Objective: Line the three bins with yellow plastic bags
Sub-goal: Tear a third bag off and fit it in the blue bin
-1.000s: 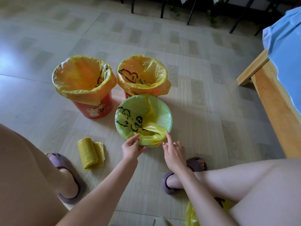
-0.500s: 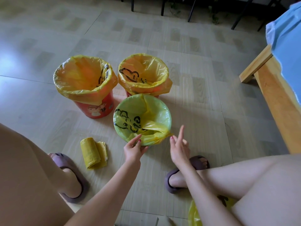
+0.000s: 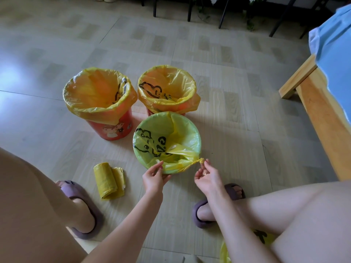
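Note:
Three bins stand on the floor, each with a yellow bag inside. The red bin [image 3: 112, 128] is at the left, a second red bin [image 3: 167, 88] behind, and the green bin [image 3: 195, 137] nearest me. The green bin's bag [image 3: 171, 149] has its slack twisted into a tail [image 3: 197, 161] off the near rim. My left hand [image 3: 154, 175] pinches the bag at the near rim. My right hand [image 3: 207, 173] holds the tip of the twisted tail, just right of the rim.
A roll of yellow bags [image 3: 109, 180] lies on the floor left of my hands. A wooden bed frame [image 3: 321, 118] with blue sheet stands at the right. Chair legs [image 3: 222, 14] line the far side. Another yellow bag [image 3: 264, 238] lies under my right leg.
My right hand moved right and pulled the bag's slack out into a twisted tail. My left hand stayed at the near rim.

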